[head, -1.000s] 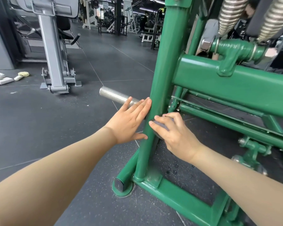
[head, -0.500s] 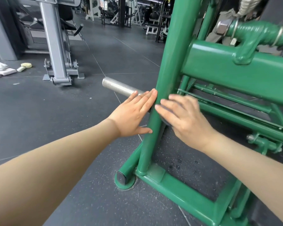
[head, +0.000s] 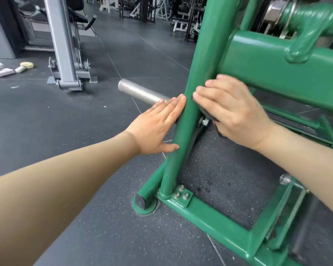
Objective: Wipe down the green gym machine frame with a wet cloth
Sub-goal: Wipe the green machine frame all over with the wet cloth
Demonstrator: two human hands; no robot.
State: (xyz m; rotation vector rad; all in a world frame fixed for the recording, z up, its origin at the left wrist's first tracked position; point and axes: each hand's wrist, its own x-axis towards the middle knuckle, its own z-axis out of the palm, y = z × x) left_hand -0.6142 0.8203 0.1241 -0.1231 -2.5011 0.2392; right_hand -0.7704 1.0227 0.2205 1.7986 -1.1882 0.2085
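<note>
head view: the green frame [head: 186, 120] of the gym machine filled the right half, its slanted upright tube rising from a bolted base rail [head: 215, 225] on the dark speckled rubber floor [head: 85, 217]. the left hand [head: 158, 125] lay flat against the left side of the tube, fingers straight and pressed together, thumb apart and touching the tube lower down. the right hand [head: 233, 112] pressed a dark cloth [head: 208, 114] against the right side of the same tube, its fingers extended over the cloth; only the cloth's lower edge showed beneath the hand. a knurled silver bar [head: 140, 92] projected leftward behind the left fingertips. a grey machine post [head: 60, 41] stood on the floor at upper left, with pale rags [head: 0, 71] and a roll of tape [head: 27, 64] lying beside it. water drops [head: 208, 186] spotted the floor inside the base.
</note>
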